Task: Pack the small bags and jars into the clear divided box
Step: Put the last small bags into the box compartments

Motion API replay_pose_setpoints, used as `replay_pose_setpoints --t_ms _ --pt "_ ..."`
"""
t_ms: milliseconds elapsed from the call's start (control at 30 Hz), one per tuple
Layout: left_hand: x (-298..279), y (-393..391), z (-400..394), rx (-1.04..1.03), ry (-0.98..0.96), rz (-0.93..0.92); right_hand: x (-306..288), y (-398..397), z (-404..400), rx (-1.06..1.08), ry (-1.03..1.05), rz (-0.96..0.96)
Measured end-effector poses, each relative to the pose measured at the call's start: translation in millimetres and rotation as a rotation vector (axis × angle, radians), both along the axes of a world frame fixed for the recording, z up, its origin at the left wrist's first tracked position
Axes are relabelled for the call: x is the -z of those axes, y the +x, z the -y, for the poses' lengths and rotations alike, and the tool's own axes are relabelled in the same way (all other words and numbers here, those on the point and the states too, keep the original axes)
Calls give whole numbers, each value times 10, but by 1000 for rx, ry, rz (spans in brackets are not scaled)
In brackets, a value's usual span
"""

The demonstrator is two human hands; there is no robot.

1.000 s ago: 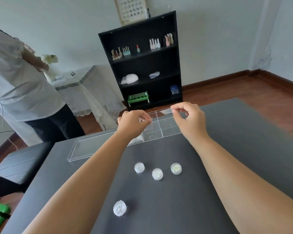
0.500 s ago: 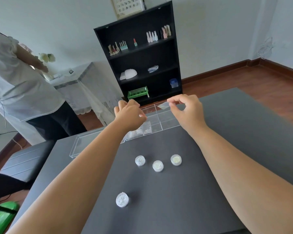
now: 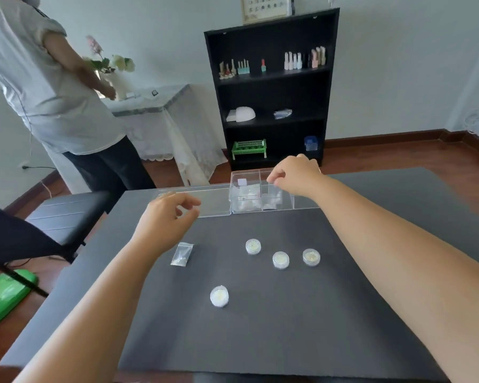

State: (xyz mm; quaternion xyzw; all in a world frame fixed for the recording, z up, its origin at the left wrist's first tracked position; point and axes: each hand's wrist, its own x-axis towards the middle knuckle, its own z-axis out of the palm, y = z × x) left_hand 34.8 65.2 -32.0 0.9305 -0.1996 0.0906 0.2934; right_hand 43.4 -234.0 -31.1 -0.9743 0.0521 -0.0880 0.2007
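While the clear divided box (image 3: 260, 197) stands at the far edge of the dark tabletop (image 3: 260, 327), small bags are seen inside its compartments. The right hand (image 3: 296, 175) is held over it, fingertips pinched, nothing visibly held. The left hand (image 3: 163, 219) hovers loosely open above one small bag (image 3: 181, 254). Four jars (image 3: 280, 259) are left nearer.
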Motion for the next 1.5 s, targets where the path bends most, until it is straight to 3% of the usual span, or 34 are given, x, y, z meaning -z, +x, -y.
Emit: replay_pose_setpoints --t_ms 233,367,567,767,1233,1500 --pt "327 13 -403 -47 241 -304 -26 105 -50 5 -155 -159" --pt "308 3 -351 4 276 -349 -9 126 -20 19 -155 -142" --pt "278 -14 -270 -35 177 -353 1 -33 157 43 -124 43" --pt "285 -7 -198 -18 -8 -432 218 -434 483 78 84 384" --pt "-403 342 1273 203 -195 -181 638 -631 609 78 171 409" --pt "-198 607 1825 255 179 -183 661 -633 611 60 256 382"
